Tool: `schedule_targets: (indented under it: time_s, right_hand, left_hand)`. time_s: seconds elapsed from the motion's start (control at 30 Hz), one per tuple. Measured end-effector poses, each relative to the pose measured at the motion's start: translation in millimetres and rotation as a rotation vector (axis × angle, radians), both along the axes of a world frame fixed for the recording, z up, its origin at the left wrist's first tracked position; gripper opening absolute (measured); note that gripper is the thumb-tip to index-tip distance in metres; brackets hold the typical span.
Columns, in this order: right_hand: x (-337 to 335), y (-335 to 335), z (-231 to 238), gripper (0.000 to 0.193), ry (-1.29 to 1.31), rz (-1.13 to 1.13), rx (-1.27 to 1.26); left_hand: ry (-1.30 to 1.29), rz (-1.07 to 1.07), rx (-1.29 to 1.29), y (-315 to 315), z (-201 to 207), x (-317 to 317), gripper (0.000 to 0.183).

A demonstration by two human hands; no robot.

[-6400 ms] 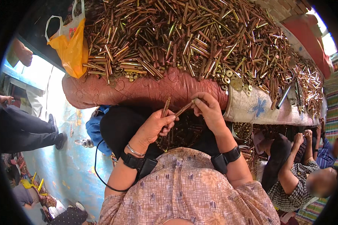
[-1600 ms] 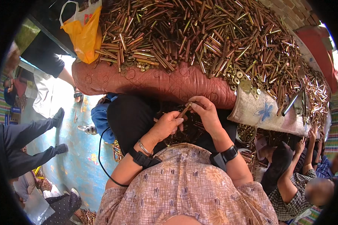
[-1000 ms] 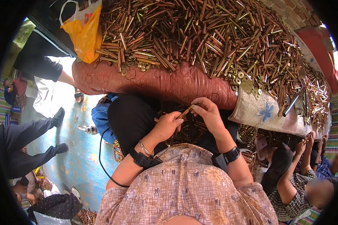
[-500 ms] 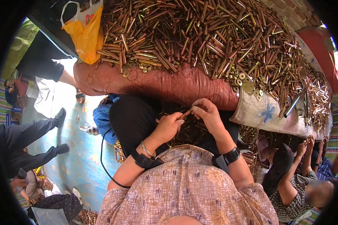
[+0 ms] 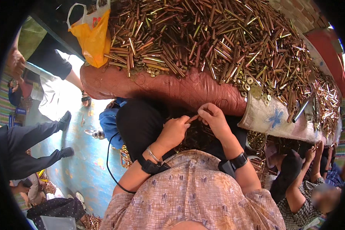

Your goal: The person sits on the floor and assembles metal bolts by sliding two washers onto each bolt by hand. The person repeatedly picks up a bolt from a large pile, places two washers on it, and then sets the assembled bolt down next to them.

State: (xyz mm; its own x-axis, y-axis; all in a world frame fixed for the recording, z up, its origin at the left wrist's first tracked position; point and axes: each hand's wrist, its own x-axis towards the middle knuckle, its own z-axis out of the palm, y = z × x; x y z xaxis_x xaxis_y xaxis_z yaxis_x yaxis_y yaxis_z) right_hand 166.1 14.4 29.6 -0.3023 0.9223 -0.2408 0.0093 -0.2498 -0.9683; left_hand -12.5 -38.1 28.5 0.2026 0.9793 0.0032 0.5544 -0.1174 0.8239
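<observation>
The left hand (image 5: pixel 174 132) and right hand (image 5: pixel 213 117) pinch one slim copper-coloured piece (image 5: pixel 193 119) in narrow grips.

I see a yellow plastic bag (image 5: pixel 91 43) slumped just behind the left end of the red padded roll (image 5: pixel 163 87). A pale, blue-flowered cloth (image 5: pixel 261 115) meets its right end.

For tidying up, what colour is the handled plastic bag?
The bag is yellow-orange below, white above; clearest in head view.
</observation>
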Motion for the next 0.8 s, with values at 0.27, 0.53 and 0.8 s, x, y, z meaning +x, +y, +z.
schedule_targets:
  time_s: [0.27,0.53,0.8]
  right_hand:
    - [-0.6,2.8,15.6,0.013,-0.106,0.009,0.055]
    - [-1.6,3.2,19.9,0.015,-0.157,-0.040,0.141]
    - [4.9,4.8,16.9,0.009,-0.067,0.003,0.006]
  left_hand:
    - [0.089,-0.026,0.068,5.0,16.7,-2.5,0.013]
    - [0.224,-0.041,0.193,6.3,29.4,0.1,0.010]
    - [0.301,-0.051,0.186,8.4,18.4,4.2,0.007]
